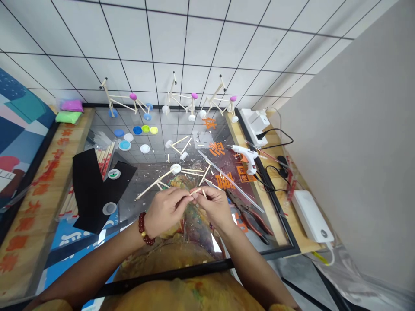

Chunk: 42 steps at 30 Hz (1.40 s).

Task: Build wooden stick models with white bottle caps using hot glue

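My left hand [167, 209], with a beaded bracelet at the wrist, pinches one end of a short wooden stick [195, 191]. My right hand [215, 206] closes its fingertips around the other end, and a second stick end [204, 194] pokes up beside its fingers. Just beyond my hands lies a stick frame [158, 181] with a white bottle cap [175, 168] at its top. Behind that is a smaller stick piece [179, 148] with white caps. Loose sticks [193, 172] lie close to my right hand.
Several stick models [181, 98] with pink seats line the wall. At right are a glue gun [248, 157], pliers [251, 216], a clear glue stick [231, 181] and a power strip [254, 125]. Coloured caps [137, 130], black sheets [90, 190] and bundled sticks [104, 157] lie left.
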Motion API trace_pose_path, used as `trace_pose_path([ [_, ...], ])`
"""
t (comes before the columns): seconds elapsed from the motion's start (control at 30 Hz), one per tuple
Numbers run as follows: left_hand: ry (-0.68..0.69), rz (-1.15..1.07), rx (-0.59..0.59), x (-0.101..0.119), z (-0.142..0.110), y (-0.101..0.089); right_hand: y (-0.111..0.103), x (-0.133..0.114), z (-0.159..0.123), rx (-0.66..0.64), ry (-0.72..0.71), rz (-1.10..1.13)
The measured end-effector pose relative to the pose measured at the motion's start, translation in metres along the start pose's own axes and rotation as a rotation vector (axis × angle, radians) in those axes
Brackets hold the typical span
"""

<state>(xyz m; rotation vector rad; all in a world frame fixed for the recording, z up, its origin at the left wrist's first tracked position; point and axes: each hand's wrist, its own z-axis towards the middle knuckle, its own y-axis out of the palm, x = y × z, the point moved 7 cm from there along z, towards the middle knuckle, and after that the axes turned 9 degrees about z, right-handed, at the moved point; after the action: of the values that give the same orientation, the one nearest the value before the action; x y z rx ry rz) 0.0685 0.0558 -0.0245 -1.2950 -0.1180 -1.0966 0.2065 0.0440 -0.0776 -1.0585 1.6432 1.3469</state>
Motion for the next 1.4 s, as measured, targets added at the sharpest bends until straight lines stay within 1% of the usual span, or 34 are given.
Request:
trace_pose_path([
  [0.13, -0.06, -0.125, -0.056, -0.001, 0.004, -0.001, 0.003, -0.002, -0.001, -0.088, 0.004, -0.059],
  [0.27, -0.127, -0.213, -0.098, -0.003, 0.005, 0.001, 0.002, -0.004, -0.001, -0.119, -0.016, -0.094],
  [0.33, -0.201, -0.273, -0.147, -0.007, 0.002, 0.007, 0.002, -0.006, -0.001, -0.122, -0.029, -0.113],
  [0.47, -0.416, -0.463, -0.285, -0.017, -0.006, 0.022, 0.004, -0.009, -0.002, -0.137, -0.028, -0.131],
  [0.57, -0.513, -0.582, -0.34, -0.019, -0.009, 0.029, 0.005, -0.009, -0.002, -0.153, -0.009, -0.116],
  [0.7, -0.586, -0.723, -0.37, -0.018, -0.01, 0.034, 0.003, -0.004, -0.001, -0.153, 0.011, -0.057],
  [0.87, -0.66, -0.824, -0.407, -0.022, -0.017, 0.042, 0.004, -0.001, -0.001, -0.17, 0.033, 0.009],
  [1.0, -0.689, -0.858, -0.38, -0.023, -0.021, 0.045, 0.003, 0.0, -0.001, -0.154, 0.073, 0.02],
  [1.1, -0.706, -0.878, -0.366, -0.023, -0.022, 0.046, 0.004, 0.001, 0.0, -0.171, 0.107, 0.039],
  [1.2, -0.723, -0.888, -0.366, -0.022, -0.023, 0.047, 0.005, 0.001, 0.0, -0.189, 0.127, 0.068],
  [1.4, -0.759, -0.917, -0.387, -0.019, -0.023, 0.047, 0.002, 0.007, 0.0, -0.153, 0.199, 0.105],
])
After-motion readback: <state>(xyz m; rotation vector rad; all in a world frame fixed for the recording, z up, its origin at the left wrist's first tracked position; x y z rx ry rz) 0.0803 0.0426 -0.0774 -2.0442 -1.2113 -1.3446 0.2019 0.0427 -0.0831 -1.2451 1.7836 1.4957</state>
